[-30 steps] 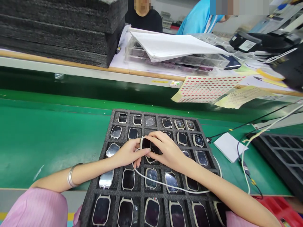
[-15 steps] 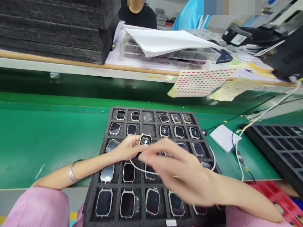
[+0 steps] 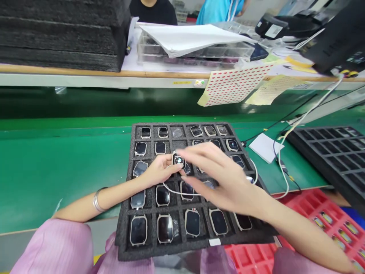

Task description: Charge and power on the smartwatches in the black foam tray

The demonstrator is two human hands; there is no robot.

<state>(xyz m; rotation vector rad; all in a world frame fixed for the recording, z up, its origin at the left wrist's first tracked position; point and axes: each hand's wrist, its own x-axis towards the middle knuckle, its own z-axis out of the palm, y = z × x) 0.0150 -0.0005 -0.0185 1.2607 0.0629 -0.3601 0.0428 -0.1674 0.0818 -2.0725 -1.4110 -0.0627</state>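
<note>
A dark foam tray point(image 3: 167, 250) with square compartments holds several square watch faces, most with dark screens. Above its middle, my left hand point(image 3: 159, 170) grips a watch point(image 3: 178, 160) with a lit dial, its thumb on the lower edge. My right hand point(image 3: 225, 179) reaches in from the right, fingers apart, with its fingertips at the upper right edge of the lit watch. A white cable point(image 3: 182, 194) runs from below my left hand, passes under my right hand and loops around the tray's right side.
Stacked black foam point(image 3: 59, 36) and clear boxes under white paper point(image 3: 196, 36) fill the shelf ahead. Another dark tray point(image 3: 327, 152) and a red tray point(image 3: 310, 205) lie at the right, near cables and a white pad point(image 3: 266, 147). Two people are beyond the shelf.
The view has shifted, showing more of the red tray. The fingers of my right hand have spread and moved up to the lit watch, which stays in my left hand.
</note>
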